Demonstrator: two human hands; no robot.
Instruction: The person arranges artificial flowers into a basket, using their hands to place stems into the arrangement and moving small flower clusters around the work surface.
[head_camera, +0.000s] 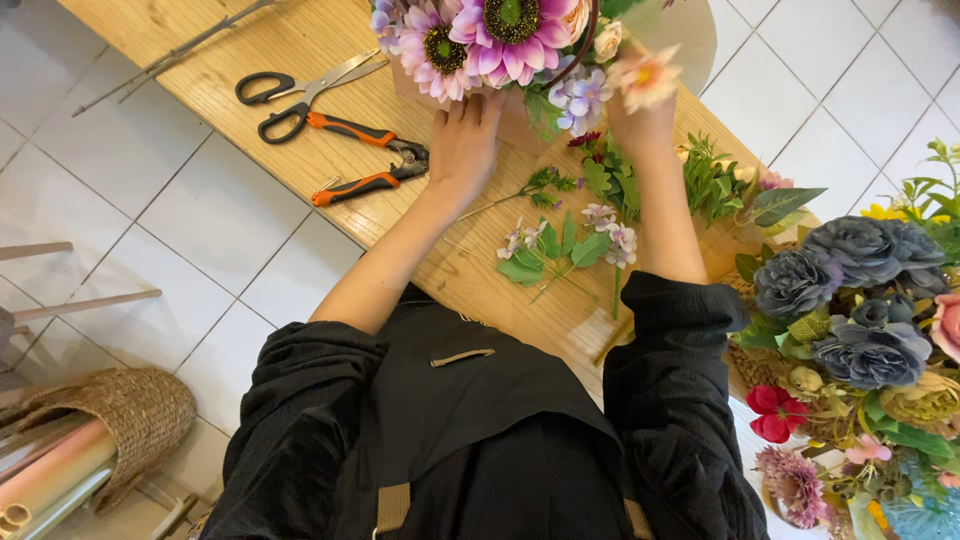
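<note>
From the head camera, both your forearms reach forward over the bench (250, 60), sleeves pushed up. Your left hand (462, 140) lies with fingers extended up against the base of the bouquet (500, 40), which stands at the far edge of the view, partly cut off. Your right hand (640, 120) is raised beside it, closed around a peach flower (645, 75); its fingers are mostly hidden. Loose sprigs (560, 245) lie between your arms. Cutters (365, 160) rest just left of your left hand, scissors (300, 85) beyond them. Grey-blue flowers (850, 300) crowd the right.
</note>
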